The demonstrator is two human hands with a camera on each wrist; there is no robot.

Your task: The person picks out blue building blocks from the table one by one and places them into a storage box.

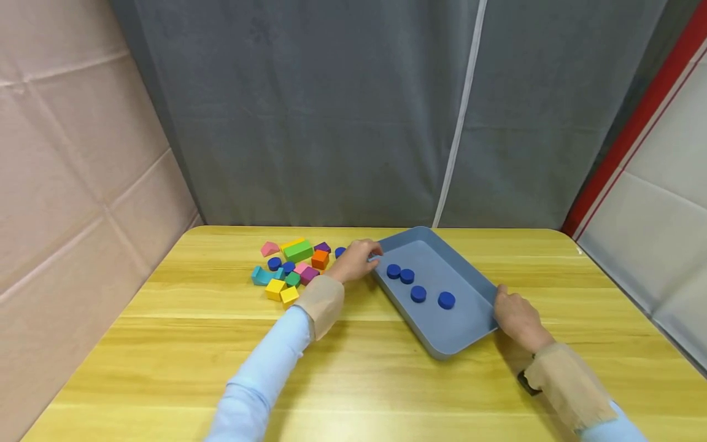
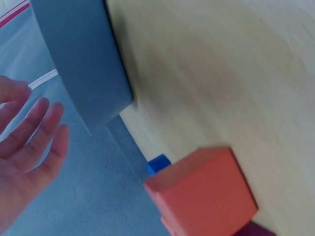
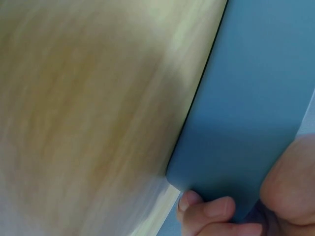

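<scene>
A grey-blue tray (image 1: pixel 464 331) sits at an angle on the table with several blue discs (image 1: pixel 418 294) inside it. My right hand (image 1: pixel 519 316) grips its right corner; in the right wrist view, fingertips (image 3: pixel 216 209) and thumb (image 3: pixel 293 182) are on either side of the tray wall (image 3: pixel 236 118). At the tray's left corner is my left hand (image 1: pixel 353 261), fingers loosely bent and nothing in them. The left wrist view shows these fingers (image 2: pixel 42 142) spread beside the tray's outer wall (image 2: pixel 81 59). Another blue disc (image 1: pixel 340 252) lies just behind the left hand.
Left of the tray lies a loose group of coloured blocks, among them an orange block (image 1: pixel 320 259), a green block (image 1: pixel 298 250), a yellow cube (image 1: pixel 275 289) and a teal curved block (image 1: pixel 262 275). A grey curtain (image 1: pixel 309 123) hangs behind the wooden table (image 1: pixel 182 356).
</scene>
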